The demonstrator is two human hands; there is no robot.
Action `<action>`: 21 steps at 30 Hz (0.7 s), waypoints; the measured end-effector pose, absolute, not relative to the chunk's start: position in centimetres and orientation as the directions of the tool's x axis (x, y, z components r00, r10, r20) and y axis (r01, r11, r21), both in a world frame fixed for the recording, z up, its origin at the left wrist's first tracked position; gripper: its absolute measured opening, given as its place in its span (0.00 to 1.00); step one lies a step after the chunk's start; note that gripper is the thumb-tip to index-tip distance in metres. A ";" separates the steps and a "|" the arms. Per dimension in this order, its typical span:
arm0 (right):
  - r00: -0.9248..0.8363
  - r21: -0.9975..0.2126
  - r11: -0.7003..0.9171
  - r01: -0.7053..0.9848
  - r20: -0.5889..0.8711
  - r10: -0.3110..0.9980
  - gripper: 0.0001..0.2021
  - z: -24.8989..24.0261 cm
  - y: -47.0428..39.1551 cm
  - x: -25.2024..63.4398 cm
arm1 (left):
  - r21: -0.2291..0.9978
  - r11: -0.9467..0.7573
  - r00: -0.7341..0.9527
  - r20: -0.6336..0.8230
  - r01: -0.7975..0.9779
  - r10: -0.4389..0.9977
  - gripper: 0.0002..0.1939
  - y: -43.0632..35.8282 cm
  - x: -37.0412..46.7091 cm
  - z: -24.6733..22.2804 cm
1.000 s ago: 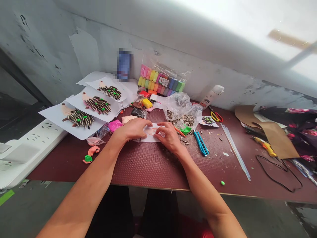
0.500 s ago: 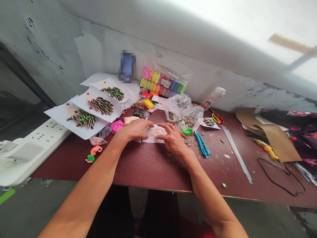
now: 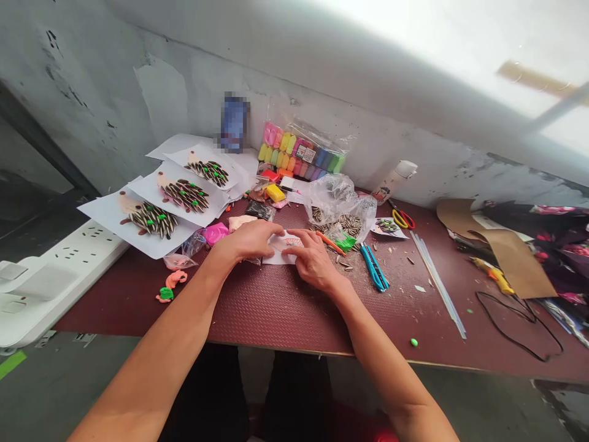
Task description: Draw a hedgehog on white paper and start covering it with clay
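A small white paper card (image 3: 275, 258) with an orange-red printed drawing lies flat on the table in front of me. My left hand (image 3: 257, 239) rests at its left side, thumb and forefinger apart over the card. From the right, my right hand (image 3: 315, 258) reaches across the card, fingers apart and tips touching the drawing. Part of the drawing is hidden beneath the fingers. Just beyond my right hand lie an orange stick-like tool (image 3: 332, 244) and a lump of green clay (image 3: 346, 242). Pale pink clay (image 3: 240, 222) lies behind my left hand.
Sheets with seed-covered hedgehogs (image 3: 154, 220) lie at the left, beside a white power strip (image 3: 69, 270). Behind are bagged coloured clay (image 3: 301, 150) and a plastic bag of striped seeds (image 3: 345, 222). Rightward lie a blue cutter (image 3: 375, 269), scissors (image 3: 402, 218), clear sticks (image 3: 439, 285) and a glue gun (image 3: 499, 279).
My right hand has shifted slightly left over the card, covering more of the drawing and uncovering the orange tool. My left hand stays nearly in place.
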State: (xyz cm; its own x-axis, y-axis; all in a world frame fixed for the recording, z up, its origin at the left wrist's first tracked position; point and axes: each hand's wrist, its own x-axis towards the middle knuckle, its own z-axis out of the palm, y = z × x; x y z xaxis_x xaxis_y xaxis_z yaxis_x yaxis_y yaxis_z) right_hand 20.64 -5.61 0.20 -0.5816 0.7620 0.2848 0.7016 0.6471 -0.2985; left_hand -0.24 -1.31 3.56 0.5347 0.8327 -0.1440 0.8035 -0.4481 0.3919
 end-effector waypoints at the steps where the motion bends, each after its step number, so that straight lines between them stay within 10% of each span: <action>1: -0.565 -0.320 0.639 0.699 0.300 0.768 0.23 0.1 -5.6 20.6 | 0.393 -0.450 0.536 -0.139 0.802 0.833 0.30 -1.3 -0.2 3.5; 21: -0.626 0.001 0.645 0.764 0.246 0.740 0.15 0.7 -6.6 20.2 | 0.384 -0.450 0.534 -0.146 0.806 0.833 0.30 -1.3 -0.4 3.5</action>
State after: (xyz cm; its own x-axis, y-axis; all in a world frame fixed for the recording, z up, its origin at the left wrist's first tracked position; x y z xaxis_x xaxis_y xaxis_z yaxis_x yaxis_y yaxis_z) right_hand 20.16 -6.56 0.70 -0.6258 0.7403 0.2457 0.7639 0.6453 0.0012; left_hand -0.37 -1.27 3.47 0.5341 0.8328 -0.1456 0.8061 -0.4498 0.3845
